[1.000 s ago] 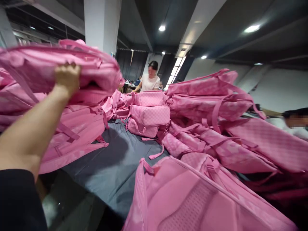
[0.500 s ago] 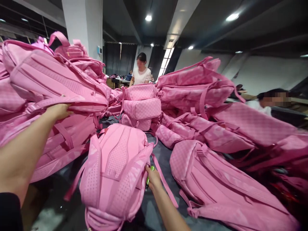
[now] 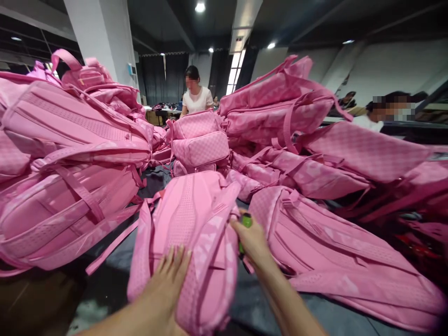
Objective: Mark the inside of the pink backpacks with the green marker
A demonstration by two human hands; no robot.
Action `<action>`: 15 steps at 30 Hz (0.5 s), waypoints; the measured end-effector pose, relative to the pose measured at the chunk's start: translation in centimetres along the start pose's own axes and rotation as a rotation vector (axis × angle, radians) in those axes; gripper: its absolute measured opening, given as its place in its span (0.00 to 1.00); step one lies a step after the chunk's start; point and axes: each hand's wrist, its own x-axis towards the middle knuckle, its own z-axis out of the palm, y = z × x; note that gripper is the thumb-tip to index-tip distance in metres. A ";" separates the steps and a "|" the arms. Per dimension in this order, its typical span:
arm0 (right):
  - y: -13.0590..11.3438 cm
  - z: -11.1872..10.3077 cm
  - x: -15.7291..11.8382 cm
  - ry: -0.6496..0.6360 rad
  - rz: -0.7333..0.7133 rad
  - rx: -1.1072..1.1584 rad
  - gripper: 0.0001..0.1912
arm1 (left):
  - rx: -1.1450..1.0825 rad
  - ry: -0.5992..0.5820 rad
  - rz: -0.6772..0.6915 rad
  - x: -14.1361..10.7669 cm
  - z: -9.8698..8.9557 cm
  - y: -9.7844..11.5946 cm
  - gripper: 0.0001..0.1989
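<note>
In front of me a pink backpack (image 3: 210, 210) lies with its padded back panel and shoulder straps facing up. My left hand (image 3: 168, 275) rests flat on its lower back panel, fingers stretched out, gripping nothing. My right hand (image 3: 254, 235) is closed at the backpack's right edge, with a slim green-and-black tool (image 3: 246, 220) held in it; the tool's exact kind is hidden by the fingers. Its fingertips touch the bag's side. Just to the right lies another pink backpack (image 3: 325, 247), also straps up.
Piles of pink backpacks flank the left (image 3: 70, 121) and right (image 3: 273, 112). A checked pink bag (image 3: 203, 144) stands behind the middle one. Dark cloth (image 3: 115, 261) covers the surface underneath. One person (image 3: 198, 95) stands beyond the piles; another person (image 3: 371, 119) is at the right.
My left hand has left the strap on the left pile and come down onto the middle backpack. That backpack has shifted and turned slightly to the right, with my right hand following its edge.
</note>
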 end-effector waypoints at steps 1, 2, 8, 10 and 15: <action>-2.1 -1.7 -0.3 0.023 -0.046 -0.017 0.33 | -0.032 0.078 0.031 -0.9 2.3 1.9 0.71; -4.3 -3.0 -0.6 0.040 -0.099 -0.040 0.33 | -0.108 0.139 0.071 -1.4 3.8 3.4 0.70; -16.5 2.4 -2.8 -0.389 -0.186 0.117 0.31 | -0.877 0.570 -0.455 -1.9 1.2 4.4 0.40; -19.5 5.7 -4.3 -0.772 -0.058 0.259 0.32 | -0.994 0.757 -0.849 -3.3 0.3 2.1 0.35; -17.0 2.3 -7.1 -0.706 -0.429 0.231 0.25 | -0.716 0.891 -1.198 -8.6 3.1 -3.9 0.26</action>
